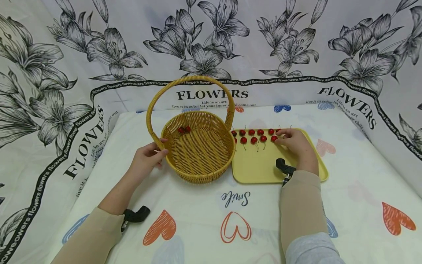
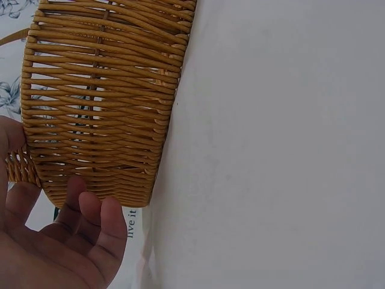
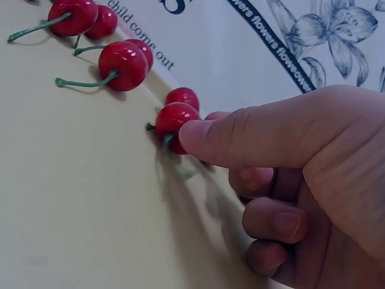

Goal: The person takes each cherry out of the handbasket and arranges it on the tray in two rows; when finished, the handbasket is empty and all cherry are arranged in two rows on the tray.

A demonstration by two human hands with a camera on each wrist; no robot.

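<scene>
A yellow wicker basket (image 1: pixel 202 178) with a tall arched handle stands in the middle of the head view. Two red cherries (image 1: pixel 184 129) lie inside it near the far wall. My left hand (image 1: pixel 147 157) holds the basket at the left foot of its handle, thumb and index finger about it; the other fingers are loosely bent beside the woven wall (image 2: pixel 102 108). Over the yellow tray (image 1: pixel 254 172), my right hand (image 1: pixel 296 146) pinches a red cherry (image 3: pixel 174 120) with a green stem, at the right end of the nearer row. Part of that cherry is hidden by the thumb.
More stemmed cherries (image 1: pixel 254 140) lie in two rows along the tray's far side, left of my right hand. The basket's right side overlaps the tray's left edge. A white cloth with hearts (image 1: pixel 236 227) covers the table, and a flower-printed cloth (image 1: pixel 204 60) rises behind.
</scene>
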